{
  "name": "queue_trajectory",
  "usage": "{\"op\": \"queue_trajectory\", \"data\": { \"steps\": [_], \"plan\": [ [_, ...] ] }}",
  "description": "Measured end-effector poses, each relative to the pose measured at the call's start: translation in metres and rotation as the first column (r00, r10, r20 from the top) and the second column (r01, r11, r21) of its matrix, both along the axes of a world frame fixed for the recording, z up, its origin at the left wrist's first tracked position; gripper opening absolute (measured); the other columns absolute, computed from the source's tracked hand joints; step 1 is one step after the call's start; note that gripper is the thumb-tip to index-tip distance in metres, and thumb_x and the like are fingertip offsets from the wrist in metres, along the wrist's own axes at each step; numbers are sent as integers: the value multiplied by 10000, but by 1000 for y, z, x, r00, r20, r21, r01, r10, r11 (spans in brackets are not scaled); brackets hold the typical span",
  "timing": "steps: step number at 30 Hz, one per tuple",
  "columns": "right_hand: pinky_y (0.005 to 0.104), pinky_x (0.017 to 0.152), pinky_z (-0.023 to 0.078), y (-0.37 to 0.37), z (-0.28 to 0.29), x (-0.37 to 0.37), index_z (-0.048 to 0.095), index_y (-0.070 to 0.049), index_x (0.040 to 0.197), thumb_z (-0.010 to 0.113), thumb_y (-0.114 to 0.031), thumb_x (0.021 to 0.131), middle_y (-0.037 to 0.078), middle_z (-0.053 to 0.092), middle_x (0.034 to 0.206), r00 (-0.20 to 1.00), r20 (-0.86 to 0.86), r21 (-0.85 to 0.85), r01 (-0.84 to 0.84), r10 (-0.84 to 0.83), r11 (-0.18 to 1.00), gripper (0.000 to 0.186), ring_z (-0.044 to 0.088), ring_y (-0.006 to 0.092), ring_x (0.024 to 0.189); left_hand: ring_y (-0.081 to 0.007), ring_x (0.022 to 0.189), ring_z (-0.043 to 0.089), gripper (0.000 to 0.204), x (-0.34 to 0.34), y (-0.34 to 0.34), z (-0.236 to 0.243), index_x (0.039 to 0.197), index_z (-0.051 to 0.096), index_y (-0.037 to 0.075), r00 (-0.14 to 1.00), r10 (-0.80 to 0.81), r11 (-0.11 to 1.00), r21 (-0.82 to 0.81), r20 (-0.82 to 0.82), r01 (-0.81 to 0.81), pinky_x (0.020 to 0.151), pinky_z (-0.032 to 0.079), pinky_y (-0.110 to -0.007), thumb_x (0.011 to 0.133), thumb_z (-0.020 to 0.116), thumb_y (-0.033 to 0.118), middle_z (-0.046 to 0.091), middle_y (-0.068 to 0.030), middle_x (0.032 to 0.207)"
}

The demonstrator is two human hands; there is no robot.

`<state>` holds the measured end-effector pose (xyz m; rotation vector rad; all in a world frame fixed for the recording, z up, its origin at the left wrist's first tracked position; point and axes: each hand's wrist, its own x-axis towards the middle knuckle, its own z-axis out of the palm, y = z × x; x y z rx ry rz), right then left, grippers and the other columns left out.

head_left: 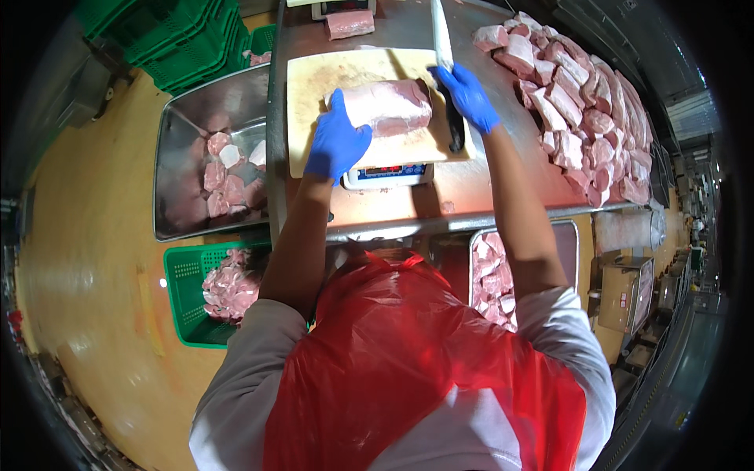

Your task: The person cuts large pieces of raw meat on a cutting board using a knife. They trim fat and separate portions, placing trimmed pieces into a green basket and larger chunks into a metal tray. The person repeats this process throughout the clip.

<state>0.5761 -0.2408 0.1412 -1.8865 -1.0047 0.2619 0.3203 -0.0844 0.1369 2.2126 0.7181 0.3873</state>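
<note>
A thick block of pork loin [393, 110], pale fat on top, lies on the cream cutting board [310, 74]. My left hand [338, 141], in a blue glove, grips the block's left end, with the thumb on the near side and fingers toward the far side. At the board's right edge my right hand [469, 98], also blue-gloved, is closed round a knife [441, 39]. The long blade points away from me, and the black handle shows below the fingers. Under the board's near edge sits a digital scale [390, 176], its display partly covered.
A heap of pork pieces [585, 110] covers the steel table's right side. One piece [349, 24] lies at the back. On the left are a steel tub [177, 157] with meat, a green basket [184, 294] of trimmings and stacked green crates [173, 47]. A meat tray [567, 251] stands below right.
</note>
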Motion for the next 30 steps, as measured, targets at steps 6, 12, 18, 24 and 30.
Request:
{"op": "queue_trajectory", "data": {
  "steps": [6,12,18,24,30],
  "plan": [
    [295,770,500,31,5,4,706,-18,1123,548,-378,1045,40,673,907,953,-246,-119,-210,176,970,401,591,147,805,-532,1174,564,853,-9,-11,12,1500,253,-84,996,61,997,-42,-64,-64,1011,496,-495,829,709,181,524,-415,1289],
    [326,769,506,13,-3,1,684,-7,1077,537,-417,1041,77,680,886,977,-152,-229,-179,147,957,437,604,164,795,-471,1191,591,706,20,-12,8,1432,392,-122,998,64,998,12,16,-64,1014,489,-475,851,664,173,607,-349,1241],
    [342,801,525,-58,0,-74,643,34,1087,509,-341,1052,123,719,965,914,-384,-94,-181,132,979,400,651,180,844,-349,1260,566,429,64,74,-43,1263,675,35,906,-152,988,50,395,144,1070,447,-395,845,579,57,590,-249,1333],
    [294,551,537,-120,-17,-85,562,-1,1107,513,-236,1072,89,643,758,673,-739,75,122,-27,990,242,616,155,551,-331,1057,644,470,22,18,-47,1290,604,-31,901,-8,996,88,433,-33,951,510,-385,854,697,115,636,-221,1178],
    [464,560,503,-108,-27,-83,513,2,1173,516,-207,1041,216,659,766,998,60,-170,20,-10,985,247,638,349,586,-370,1009,521,428,32,-65,-36,1135,570,15,854,164,855,360,493,-372,930,436,-451,774,775,117,574,-185,1085]
  ]
}}
